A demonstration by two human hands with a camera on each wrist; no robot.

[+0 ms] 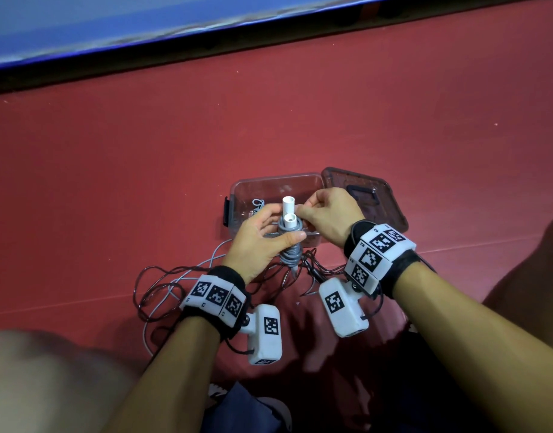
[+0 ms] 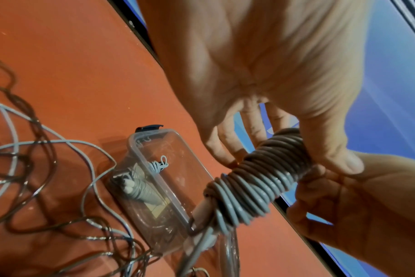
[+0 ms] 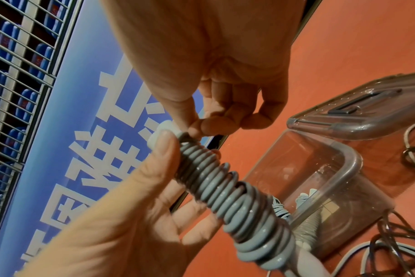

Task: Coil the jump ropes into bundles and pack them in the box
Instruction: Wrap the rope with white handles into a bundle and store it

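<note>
Left hand [image 1: 259,239]: thumb and fingers grip the bundle [image 1: 71,242] at mid-length, holding it above the floor in front of the box.
Right hand [image 1: 326,214]: thumb and forefinger pinch at the bundle's top coil, just beside the white handle ends [image 1: 288,210]; other fingers curled.
Bundle [image 3: 228,193]: grey rope wound in tight turns around two white handles held side by side; the handle ends stick out at the top.
Box [image 1: 247,195]: clear plastic, open, on the floor; a dark clasp on its left wall.
Box contents: one wound grey bundle [image 2: 140,189] with white handles, lying at the bottom.
Lid [image 1: 372,195]: smoky clear plastic with a dark handle, lying just right of the box.
Loose ropes [image 1: 162,285]: one grey, one dark, tangled on the floor near the box.
Floor [image 1: 394,135]: red.
Banner [image 3: 102,131]: blue, with large white characters, cut off by the hands and not readable in full.
Wrist units: white, printed with black square markers.
</note>
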